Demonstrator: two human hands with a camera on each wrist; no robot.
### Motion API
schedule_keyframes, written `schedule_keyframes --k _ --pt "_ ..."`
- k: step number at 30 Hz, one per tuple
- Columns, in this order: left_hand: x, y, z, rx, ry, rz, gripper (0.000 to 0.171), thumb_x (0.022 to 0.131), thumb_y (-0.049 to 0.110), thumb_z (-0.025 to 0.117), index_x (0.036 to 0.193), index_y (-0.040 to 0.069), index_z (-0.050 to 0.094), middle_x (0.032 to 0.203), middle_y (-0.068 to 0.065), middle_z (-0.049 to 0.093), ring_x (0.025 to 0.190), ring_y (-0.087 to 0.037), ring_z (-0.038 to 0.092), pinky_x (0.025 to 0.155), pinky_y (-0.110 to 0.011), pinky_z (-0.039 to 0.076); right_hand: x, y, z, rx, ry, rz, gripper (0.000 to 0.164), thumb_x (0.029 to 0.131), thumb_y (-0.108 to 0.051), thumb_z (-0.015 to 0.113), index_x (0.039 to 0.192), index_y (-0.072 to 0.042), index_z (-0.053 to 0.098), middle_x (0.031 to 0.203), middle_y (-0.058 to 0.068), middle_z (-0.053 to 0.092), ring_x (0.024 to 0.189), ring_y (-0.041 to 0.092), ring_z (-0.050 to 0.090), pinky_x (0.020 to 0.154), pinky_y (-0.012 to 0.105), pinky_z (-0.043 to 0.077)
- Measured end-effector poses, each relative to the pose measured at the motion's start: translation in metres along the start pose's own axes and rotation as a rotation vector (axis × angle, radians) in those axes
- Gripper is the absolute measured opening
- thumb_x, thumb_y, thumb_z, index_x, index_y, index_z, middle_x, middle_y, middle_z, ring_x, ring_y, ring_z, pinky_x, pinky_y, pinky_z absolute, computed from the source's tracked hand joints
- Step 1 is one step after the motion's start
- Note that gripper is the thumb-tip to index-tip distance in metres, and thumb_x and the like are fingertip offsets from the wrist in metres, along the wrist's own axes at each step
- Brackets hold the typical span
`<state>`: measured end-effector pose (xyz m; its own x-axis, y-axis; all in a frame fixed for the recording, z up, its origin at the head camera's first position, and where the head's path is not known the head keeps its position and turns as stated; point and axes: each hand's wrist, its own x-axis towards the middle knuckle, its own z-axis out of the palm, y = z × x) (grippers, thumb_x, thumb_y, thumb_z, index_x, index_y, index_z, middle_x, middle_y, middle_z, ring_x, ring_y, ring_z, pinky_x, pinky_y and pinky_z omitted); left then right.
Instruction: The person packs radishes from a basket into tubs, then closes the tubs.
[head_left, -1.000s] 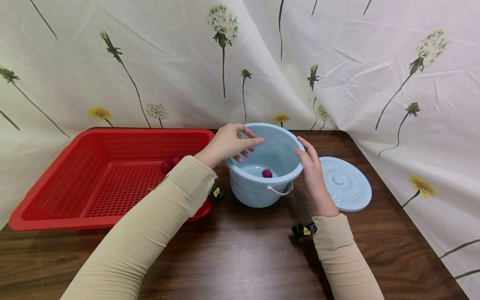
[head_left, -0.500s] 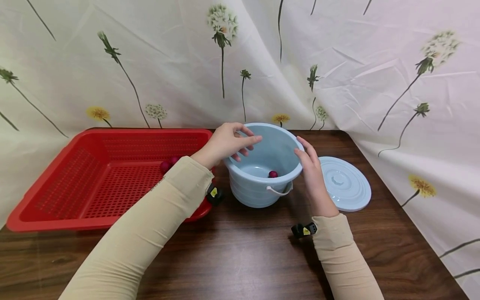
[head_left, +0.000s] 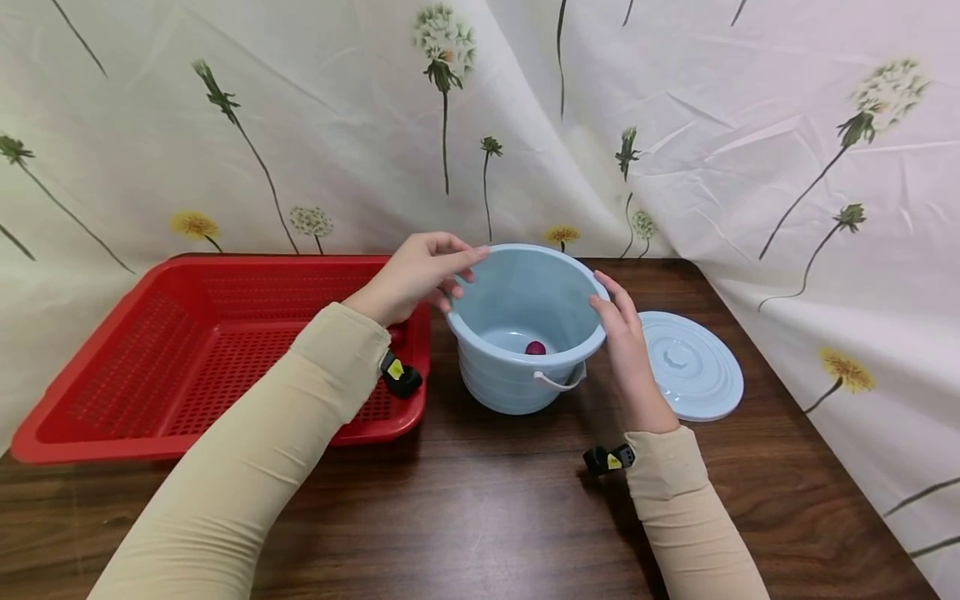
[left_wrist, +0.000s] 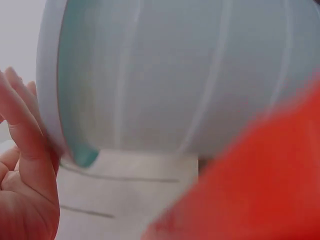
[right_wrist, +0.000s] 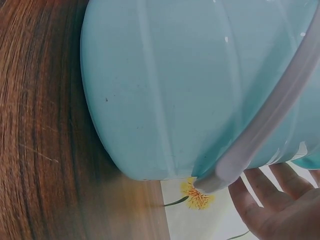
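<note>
On brown table (head_left: 465, 508), pale-blue bucket (head_left: 501, 371)

I list each surface before me. Bucket (head_left: 498, 385): smooth, glossy plastic. Its handle (right_wrist: 272, 107): smooth plastic. Lid (head_left: 708, 375): glossy plastic. Basket (head_left: 315, 287): shiny, perforated plastic. My sleeve (head_left: 247, 458): matt cloth. Tabletop (head_left: 465, 500): wood-grained, smooth, satin sheen. Backdrop (head_left: 337, 125): creased cloth.

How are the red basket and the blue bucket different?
The red basket is roughly rectangular; the blue bucket is round. The red basket is wide and shallow, while the blue bucket is narrower and deeper. Both are open on top and stand on the table.
</note>
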<state>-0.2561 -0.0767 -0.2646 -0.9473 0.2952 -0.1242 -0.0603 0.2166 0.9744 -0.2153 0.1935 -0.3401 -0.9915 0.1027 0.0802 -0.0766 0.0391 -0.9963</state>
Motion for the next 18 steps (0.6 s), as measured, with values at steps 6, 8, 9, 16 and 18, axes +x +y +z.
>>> schedule_keyframes --k 6,8,9,16,18 --pt "0.002 -0.018 -0.021 -0.005 0.075 0.0 0.036 0.093 0.04 0.068 0.105 0.007 0.06 0.077 -0.002 0.06 0.058 -0.012 0.053 0.05 -0.022 0.048 -0.001 -0.002 0.0 -0.009 0.001 -0.008 0.053 0.101 -0.031 0.047 0.151 -0.018 0.039 0.155 0.003 0.039 0.135 0.019 0.042 0.111 0.043 0.034" --pt "0.003 -0.025 -0.029 0.01 0.103 -0.012 0.038 0.093 0.044 0.066 0.102 0.008 0.06 0.077 -0.001 0.06 0.061 -0.011 0.053 0.052 -0.022 0.048 -0.001 -0.003 -0.001 -0.008 -0.001 -0.006 0.052 0.101 -0.032 0.047 0.151 -0.018 0.039 0.155 0.003 0.039 0.135 0.019 0.042 0.111 0.043 0.035" --pt "0.003 -0.028 -0.033 0.021 0.115 -0.017 0.039 0.093 0.045 0.065 0.102 0.008 0.06 0.077 -0.001 0.06 0.062 -0.011 0.053 0.052 -0.022 0.048 -0.001 -0.003 0.0 -0.006 -0.001 -0.004 0.052 0.101 -0.031 0.047 0.151 -0.018 0.039 0.155 0.003 0.038 0.135 0.019 0.042 0.11 0.042 0.035" --pt "0.002 -0.045 -0.054 0.108 0.15 -0.065 0.049 0.096 0.05 0.058 0.116 0.005 0.057 0.088 -0.001 0.061 0.067 -0.01 0.055 0.058 -0.022 0.052 -0.001 -0.001 0.0 0.004 0.0 0.002 0.051 0.101 -0.03 0.047 0.151 -0.019 0.04 0.155 0.002 0.038 0.135 0.019 0.042 0.111 0.042 0.035" --pt "0.002 -0.049 -0.057 0.134 0.143 -0.082 0.051 0.097 0.05 0.057 0.12 0.005 0.055 0.091 -0.002 0.06 0.067 -0.009 0.055 0.059 -0.022 0.053 -0.001 -0.001 0.0 0.008 0.0 0.005 0.051 0.101 -0.03 0.047 0.151 -0.019 0.04 0.155 0.003 0.038 0.135 0.019 0.042 0.11 0.043 0.035"
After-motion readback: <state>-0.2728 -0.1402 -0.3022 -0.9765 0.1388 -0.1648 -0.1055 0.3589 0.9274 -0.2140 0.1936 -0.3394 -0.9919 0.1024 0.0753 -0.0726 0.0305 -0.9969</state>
